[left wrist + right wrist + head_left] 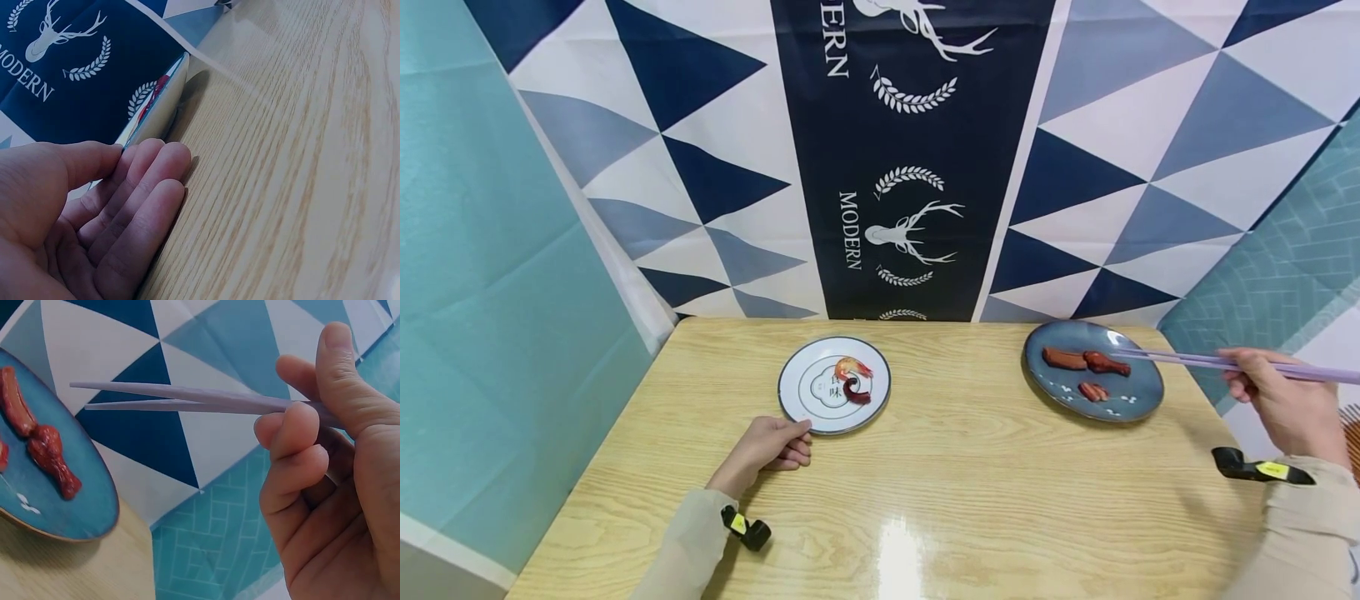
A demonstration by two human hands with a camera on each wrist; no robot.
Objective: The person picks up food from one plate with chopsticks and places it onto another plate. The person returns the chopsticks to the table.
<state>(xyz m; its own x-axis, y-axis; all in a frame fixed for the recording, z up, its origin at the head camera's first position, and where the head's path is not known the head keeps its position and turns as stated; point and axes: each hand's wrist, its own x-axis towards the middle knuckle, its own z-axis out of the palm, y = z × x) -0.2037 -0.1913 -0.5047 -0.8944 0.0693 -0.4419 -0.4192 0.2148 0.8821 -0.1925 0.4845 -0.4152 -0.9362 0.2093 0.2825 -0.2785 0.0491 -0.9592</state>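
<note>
My left hand (775, 443) pinches the near-left rim of a white plate (797, 379) between thumb and fingers. On that plate lie a shrimp (852, 367) and a dark red curled piece like a tentacle (854, 393). In my right hand (1285, 400) I hold a pair of lilac chopsticks (187, 397), their tips slightly apart with nothing between them. The tips point left, above the right part of a blue plate (1045, 392). That plate bears a long brown-red sausage-like piece (1063, 358), a small drumstick (1107, 363) and a small reddish meat piece (1093, 392).
Both plates stand toward the back of a wooden table (962, 483). Behind it hangs a patterned cloth (902, 167) with triangles and deer heads. Teal panels (497, 292) flank the left side. A brown slatted object (1351, 433) shows partly at the right edge.
</note>
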